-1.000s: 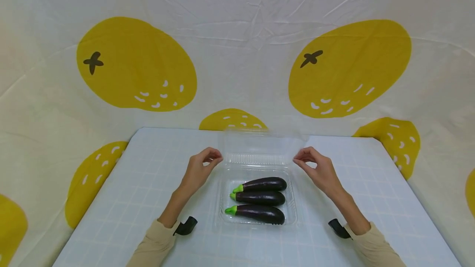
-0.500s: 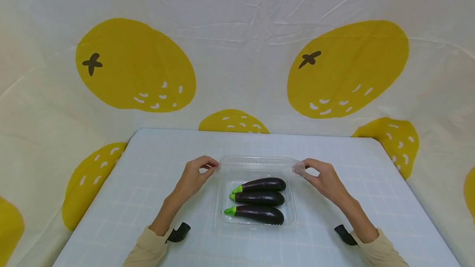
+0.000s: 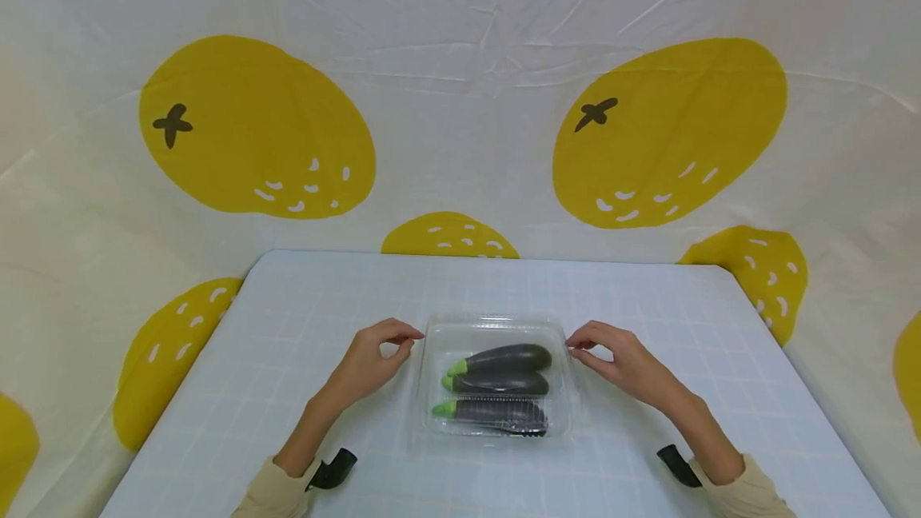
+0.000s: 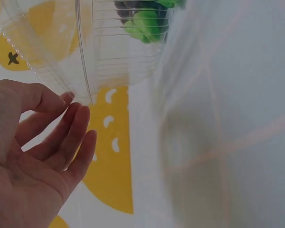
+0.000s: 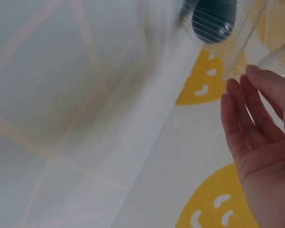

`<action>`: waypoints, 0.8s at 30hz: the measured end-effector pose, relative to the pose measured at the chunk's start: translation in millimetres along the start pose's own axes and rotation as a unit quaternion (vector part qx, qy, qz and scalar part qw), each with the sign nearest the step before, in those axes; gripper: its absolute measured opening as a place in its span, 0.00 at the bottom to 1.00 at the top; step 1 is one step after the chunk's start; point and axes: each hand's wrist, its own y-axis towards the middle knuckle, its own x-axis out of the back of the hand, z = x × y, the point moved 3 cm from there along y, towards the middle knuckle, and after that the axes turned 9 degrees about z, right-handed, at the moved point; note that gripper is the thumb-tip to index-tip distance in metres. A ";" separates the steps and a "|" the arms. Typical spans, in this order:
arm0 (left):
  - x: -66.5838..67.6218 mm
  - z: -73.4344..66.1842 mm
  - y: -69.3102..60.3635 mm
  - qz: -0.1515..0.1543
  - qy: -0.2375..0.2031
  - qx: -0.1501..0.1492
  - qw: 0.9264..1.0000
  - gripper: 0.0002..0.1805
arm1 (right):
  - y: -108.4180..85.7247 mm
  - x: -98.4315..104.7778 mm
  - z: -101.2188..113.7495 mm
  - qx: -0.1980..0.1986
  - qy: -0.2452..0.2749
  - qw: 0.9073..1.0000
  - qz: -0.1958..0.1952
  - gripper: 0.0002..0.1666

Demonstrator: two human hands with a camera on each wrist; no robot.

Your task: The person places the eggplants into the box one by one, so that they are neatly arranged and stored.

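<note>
A clear plastic clamshell container (image 3: 426, 414) sits mid-table in the head view, holding three dark eggplants (image 3: 504, 360) with green stem ends. Its transparent lid (image 3: 496, 329) leans over them, and they show through it. At the lid's left corner my left hand (image 3: 370, 364) pinches the edge between thumb and fingers. My right hand (image 3: 624, 360) pinches the opposite corner. A wedge-shaped gap between lid (image 4: 42, 42) and base wall (image 4: 118, 61) shows in the left wrist view. In the right wrist view, a rounded eggplant end (image 5: 213, 20) appears behind the ribbed plastic.
The table (image 3: 288, 302) wears a pale checked cloth. Behind it hangs a white curtain (image 3: 460, 126) printed with large yellow fruit shapes. A black wrist mount (image 3: 333, 470) juts inward from the left sleeve, and another black mount (image 3: 679, 466) from the right.
The lid has swung from standing upright at the back, forward and down over the eggplants. Both hands have moved nearer with its corners. The eggplants have stayed in place.
</note>
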 end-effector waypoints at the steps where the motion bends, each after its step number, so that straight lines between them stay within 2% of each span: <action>1: -0.7 -0.1 -1.7 0.002 -0.004 0.007 1.000 0.10 | -0.4 -0.5 0.5 0.000 0.002 1.000 0.004 0.22; 5: -4.2 0.8 -8.2 0.013 -0.019 0.047 0.999 0.09 | -3.1 -1.2 3.5 -0.009 0.005 1.000 0.014 0.20; 9: -7.4 1.7 -13.1 0.029 -0.039 0.079 0.996 0.14 | -6.6 -2.2 7.3 -0.025 0.014 0.999 0.029 0.18; 14: -10.4 3.2 -18.4 0.048 -0.069 0.101 0.991 0.18 | -11.2 -5.3 10.0 -0.058 0.024 0.997 0.049 0.15; 18: -12.8 4.2 -23.4 0.066 -0.067 0.117 0.989 0.16 | -16.0 -8.3 10.8 -0.098 0.043 0.992 0.068 0.12; 21: -14.1 3.4 -27.7 0.099 -0.067 0.127 0.985 0.13 | -19.9 -10.3 11.9 -0.121 0.053 0.988 0.081 0.09; 24: -14.4 1.6 -32.2 0.145 -0.099 0.135 0.975 0.13 | -24.3 -11.4 13.3 -0.130 0.073 0.984 0.099 0.04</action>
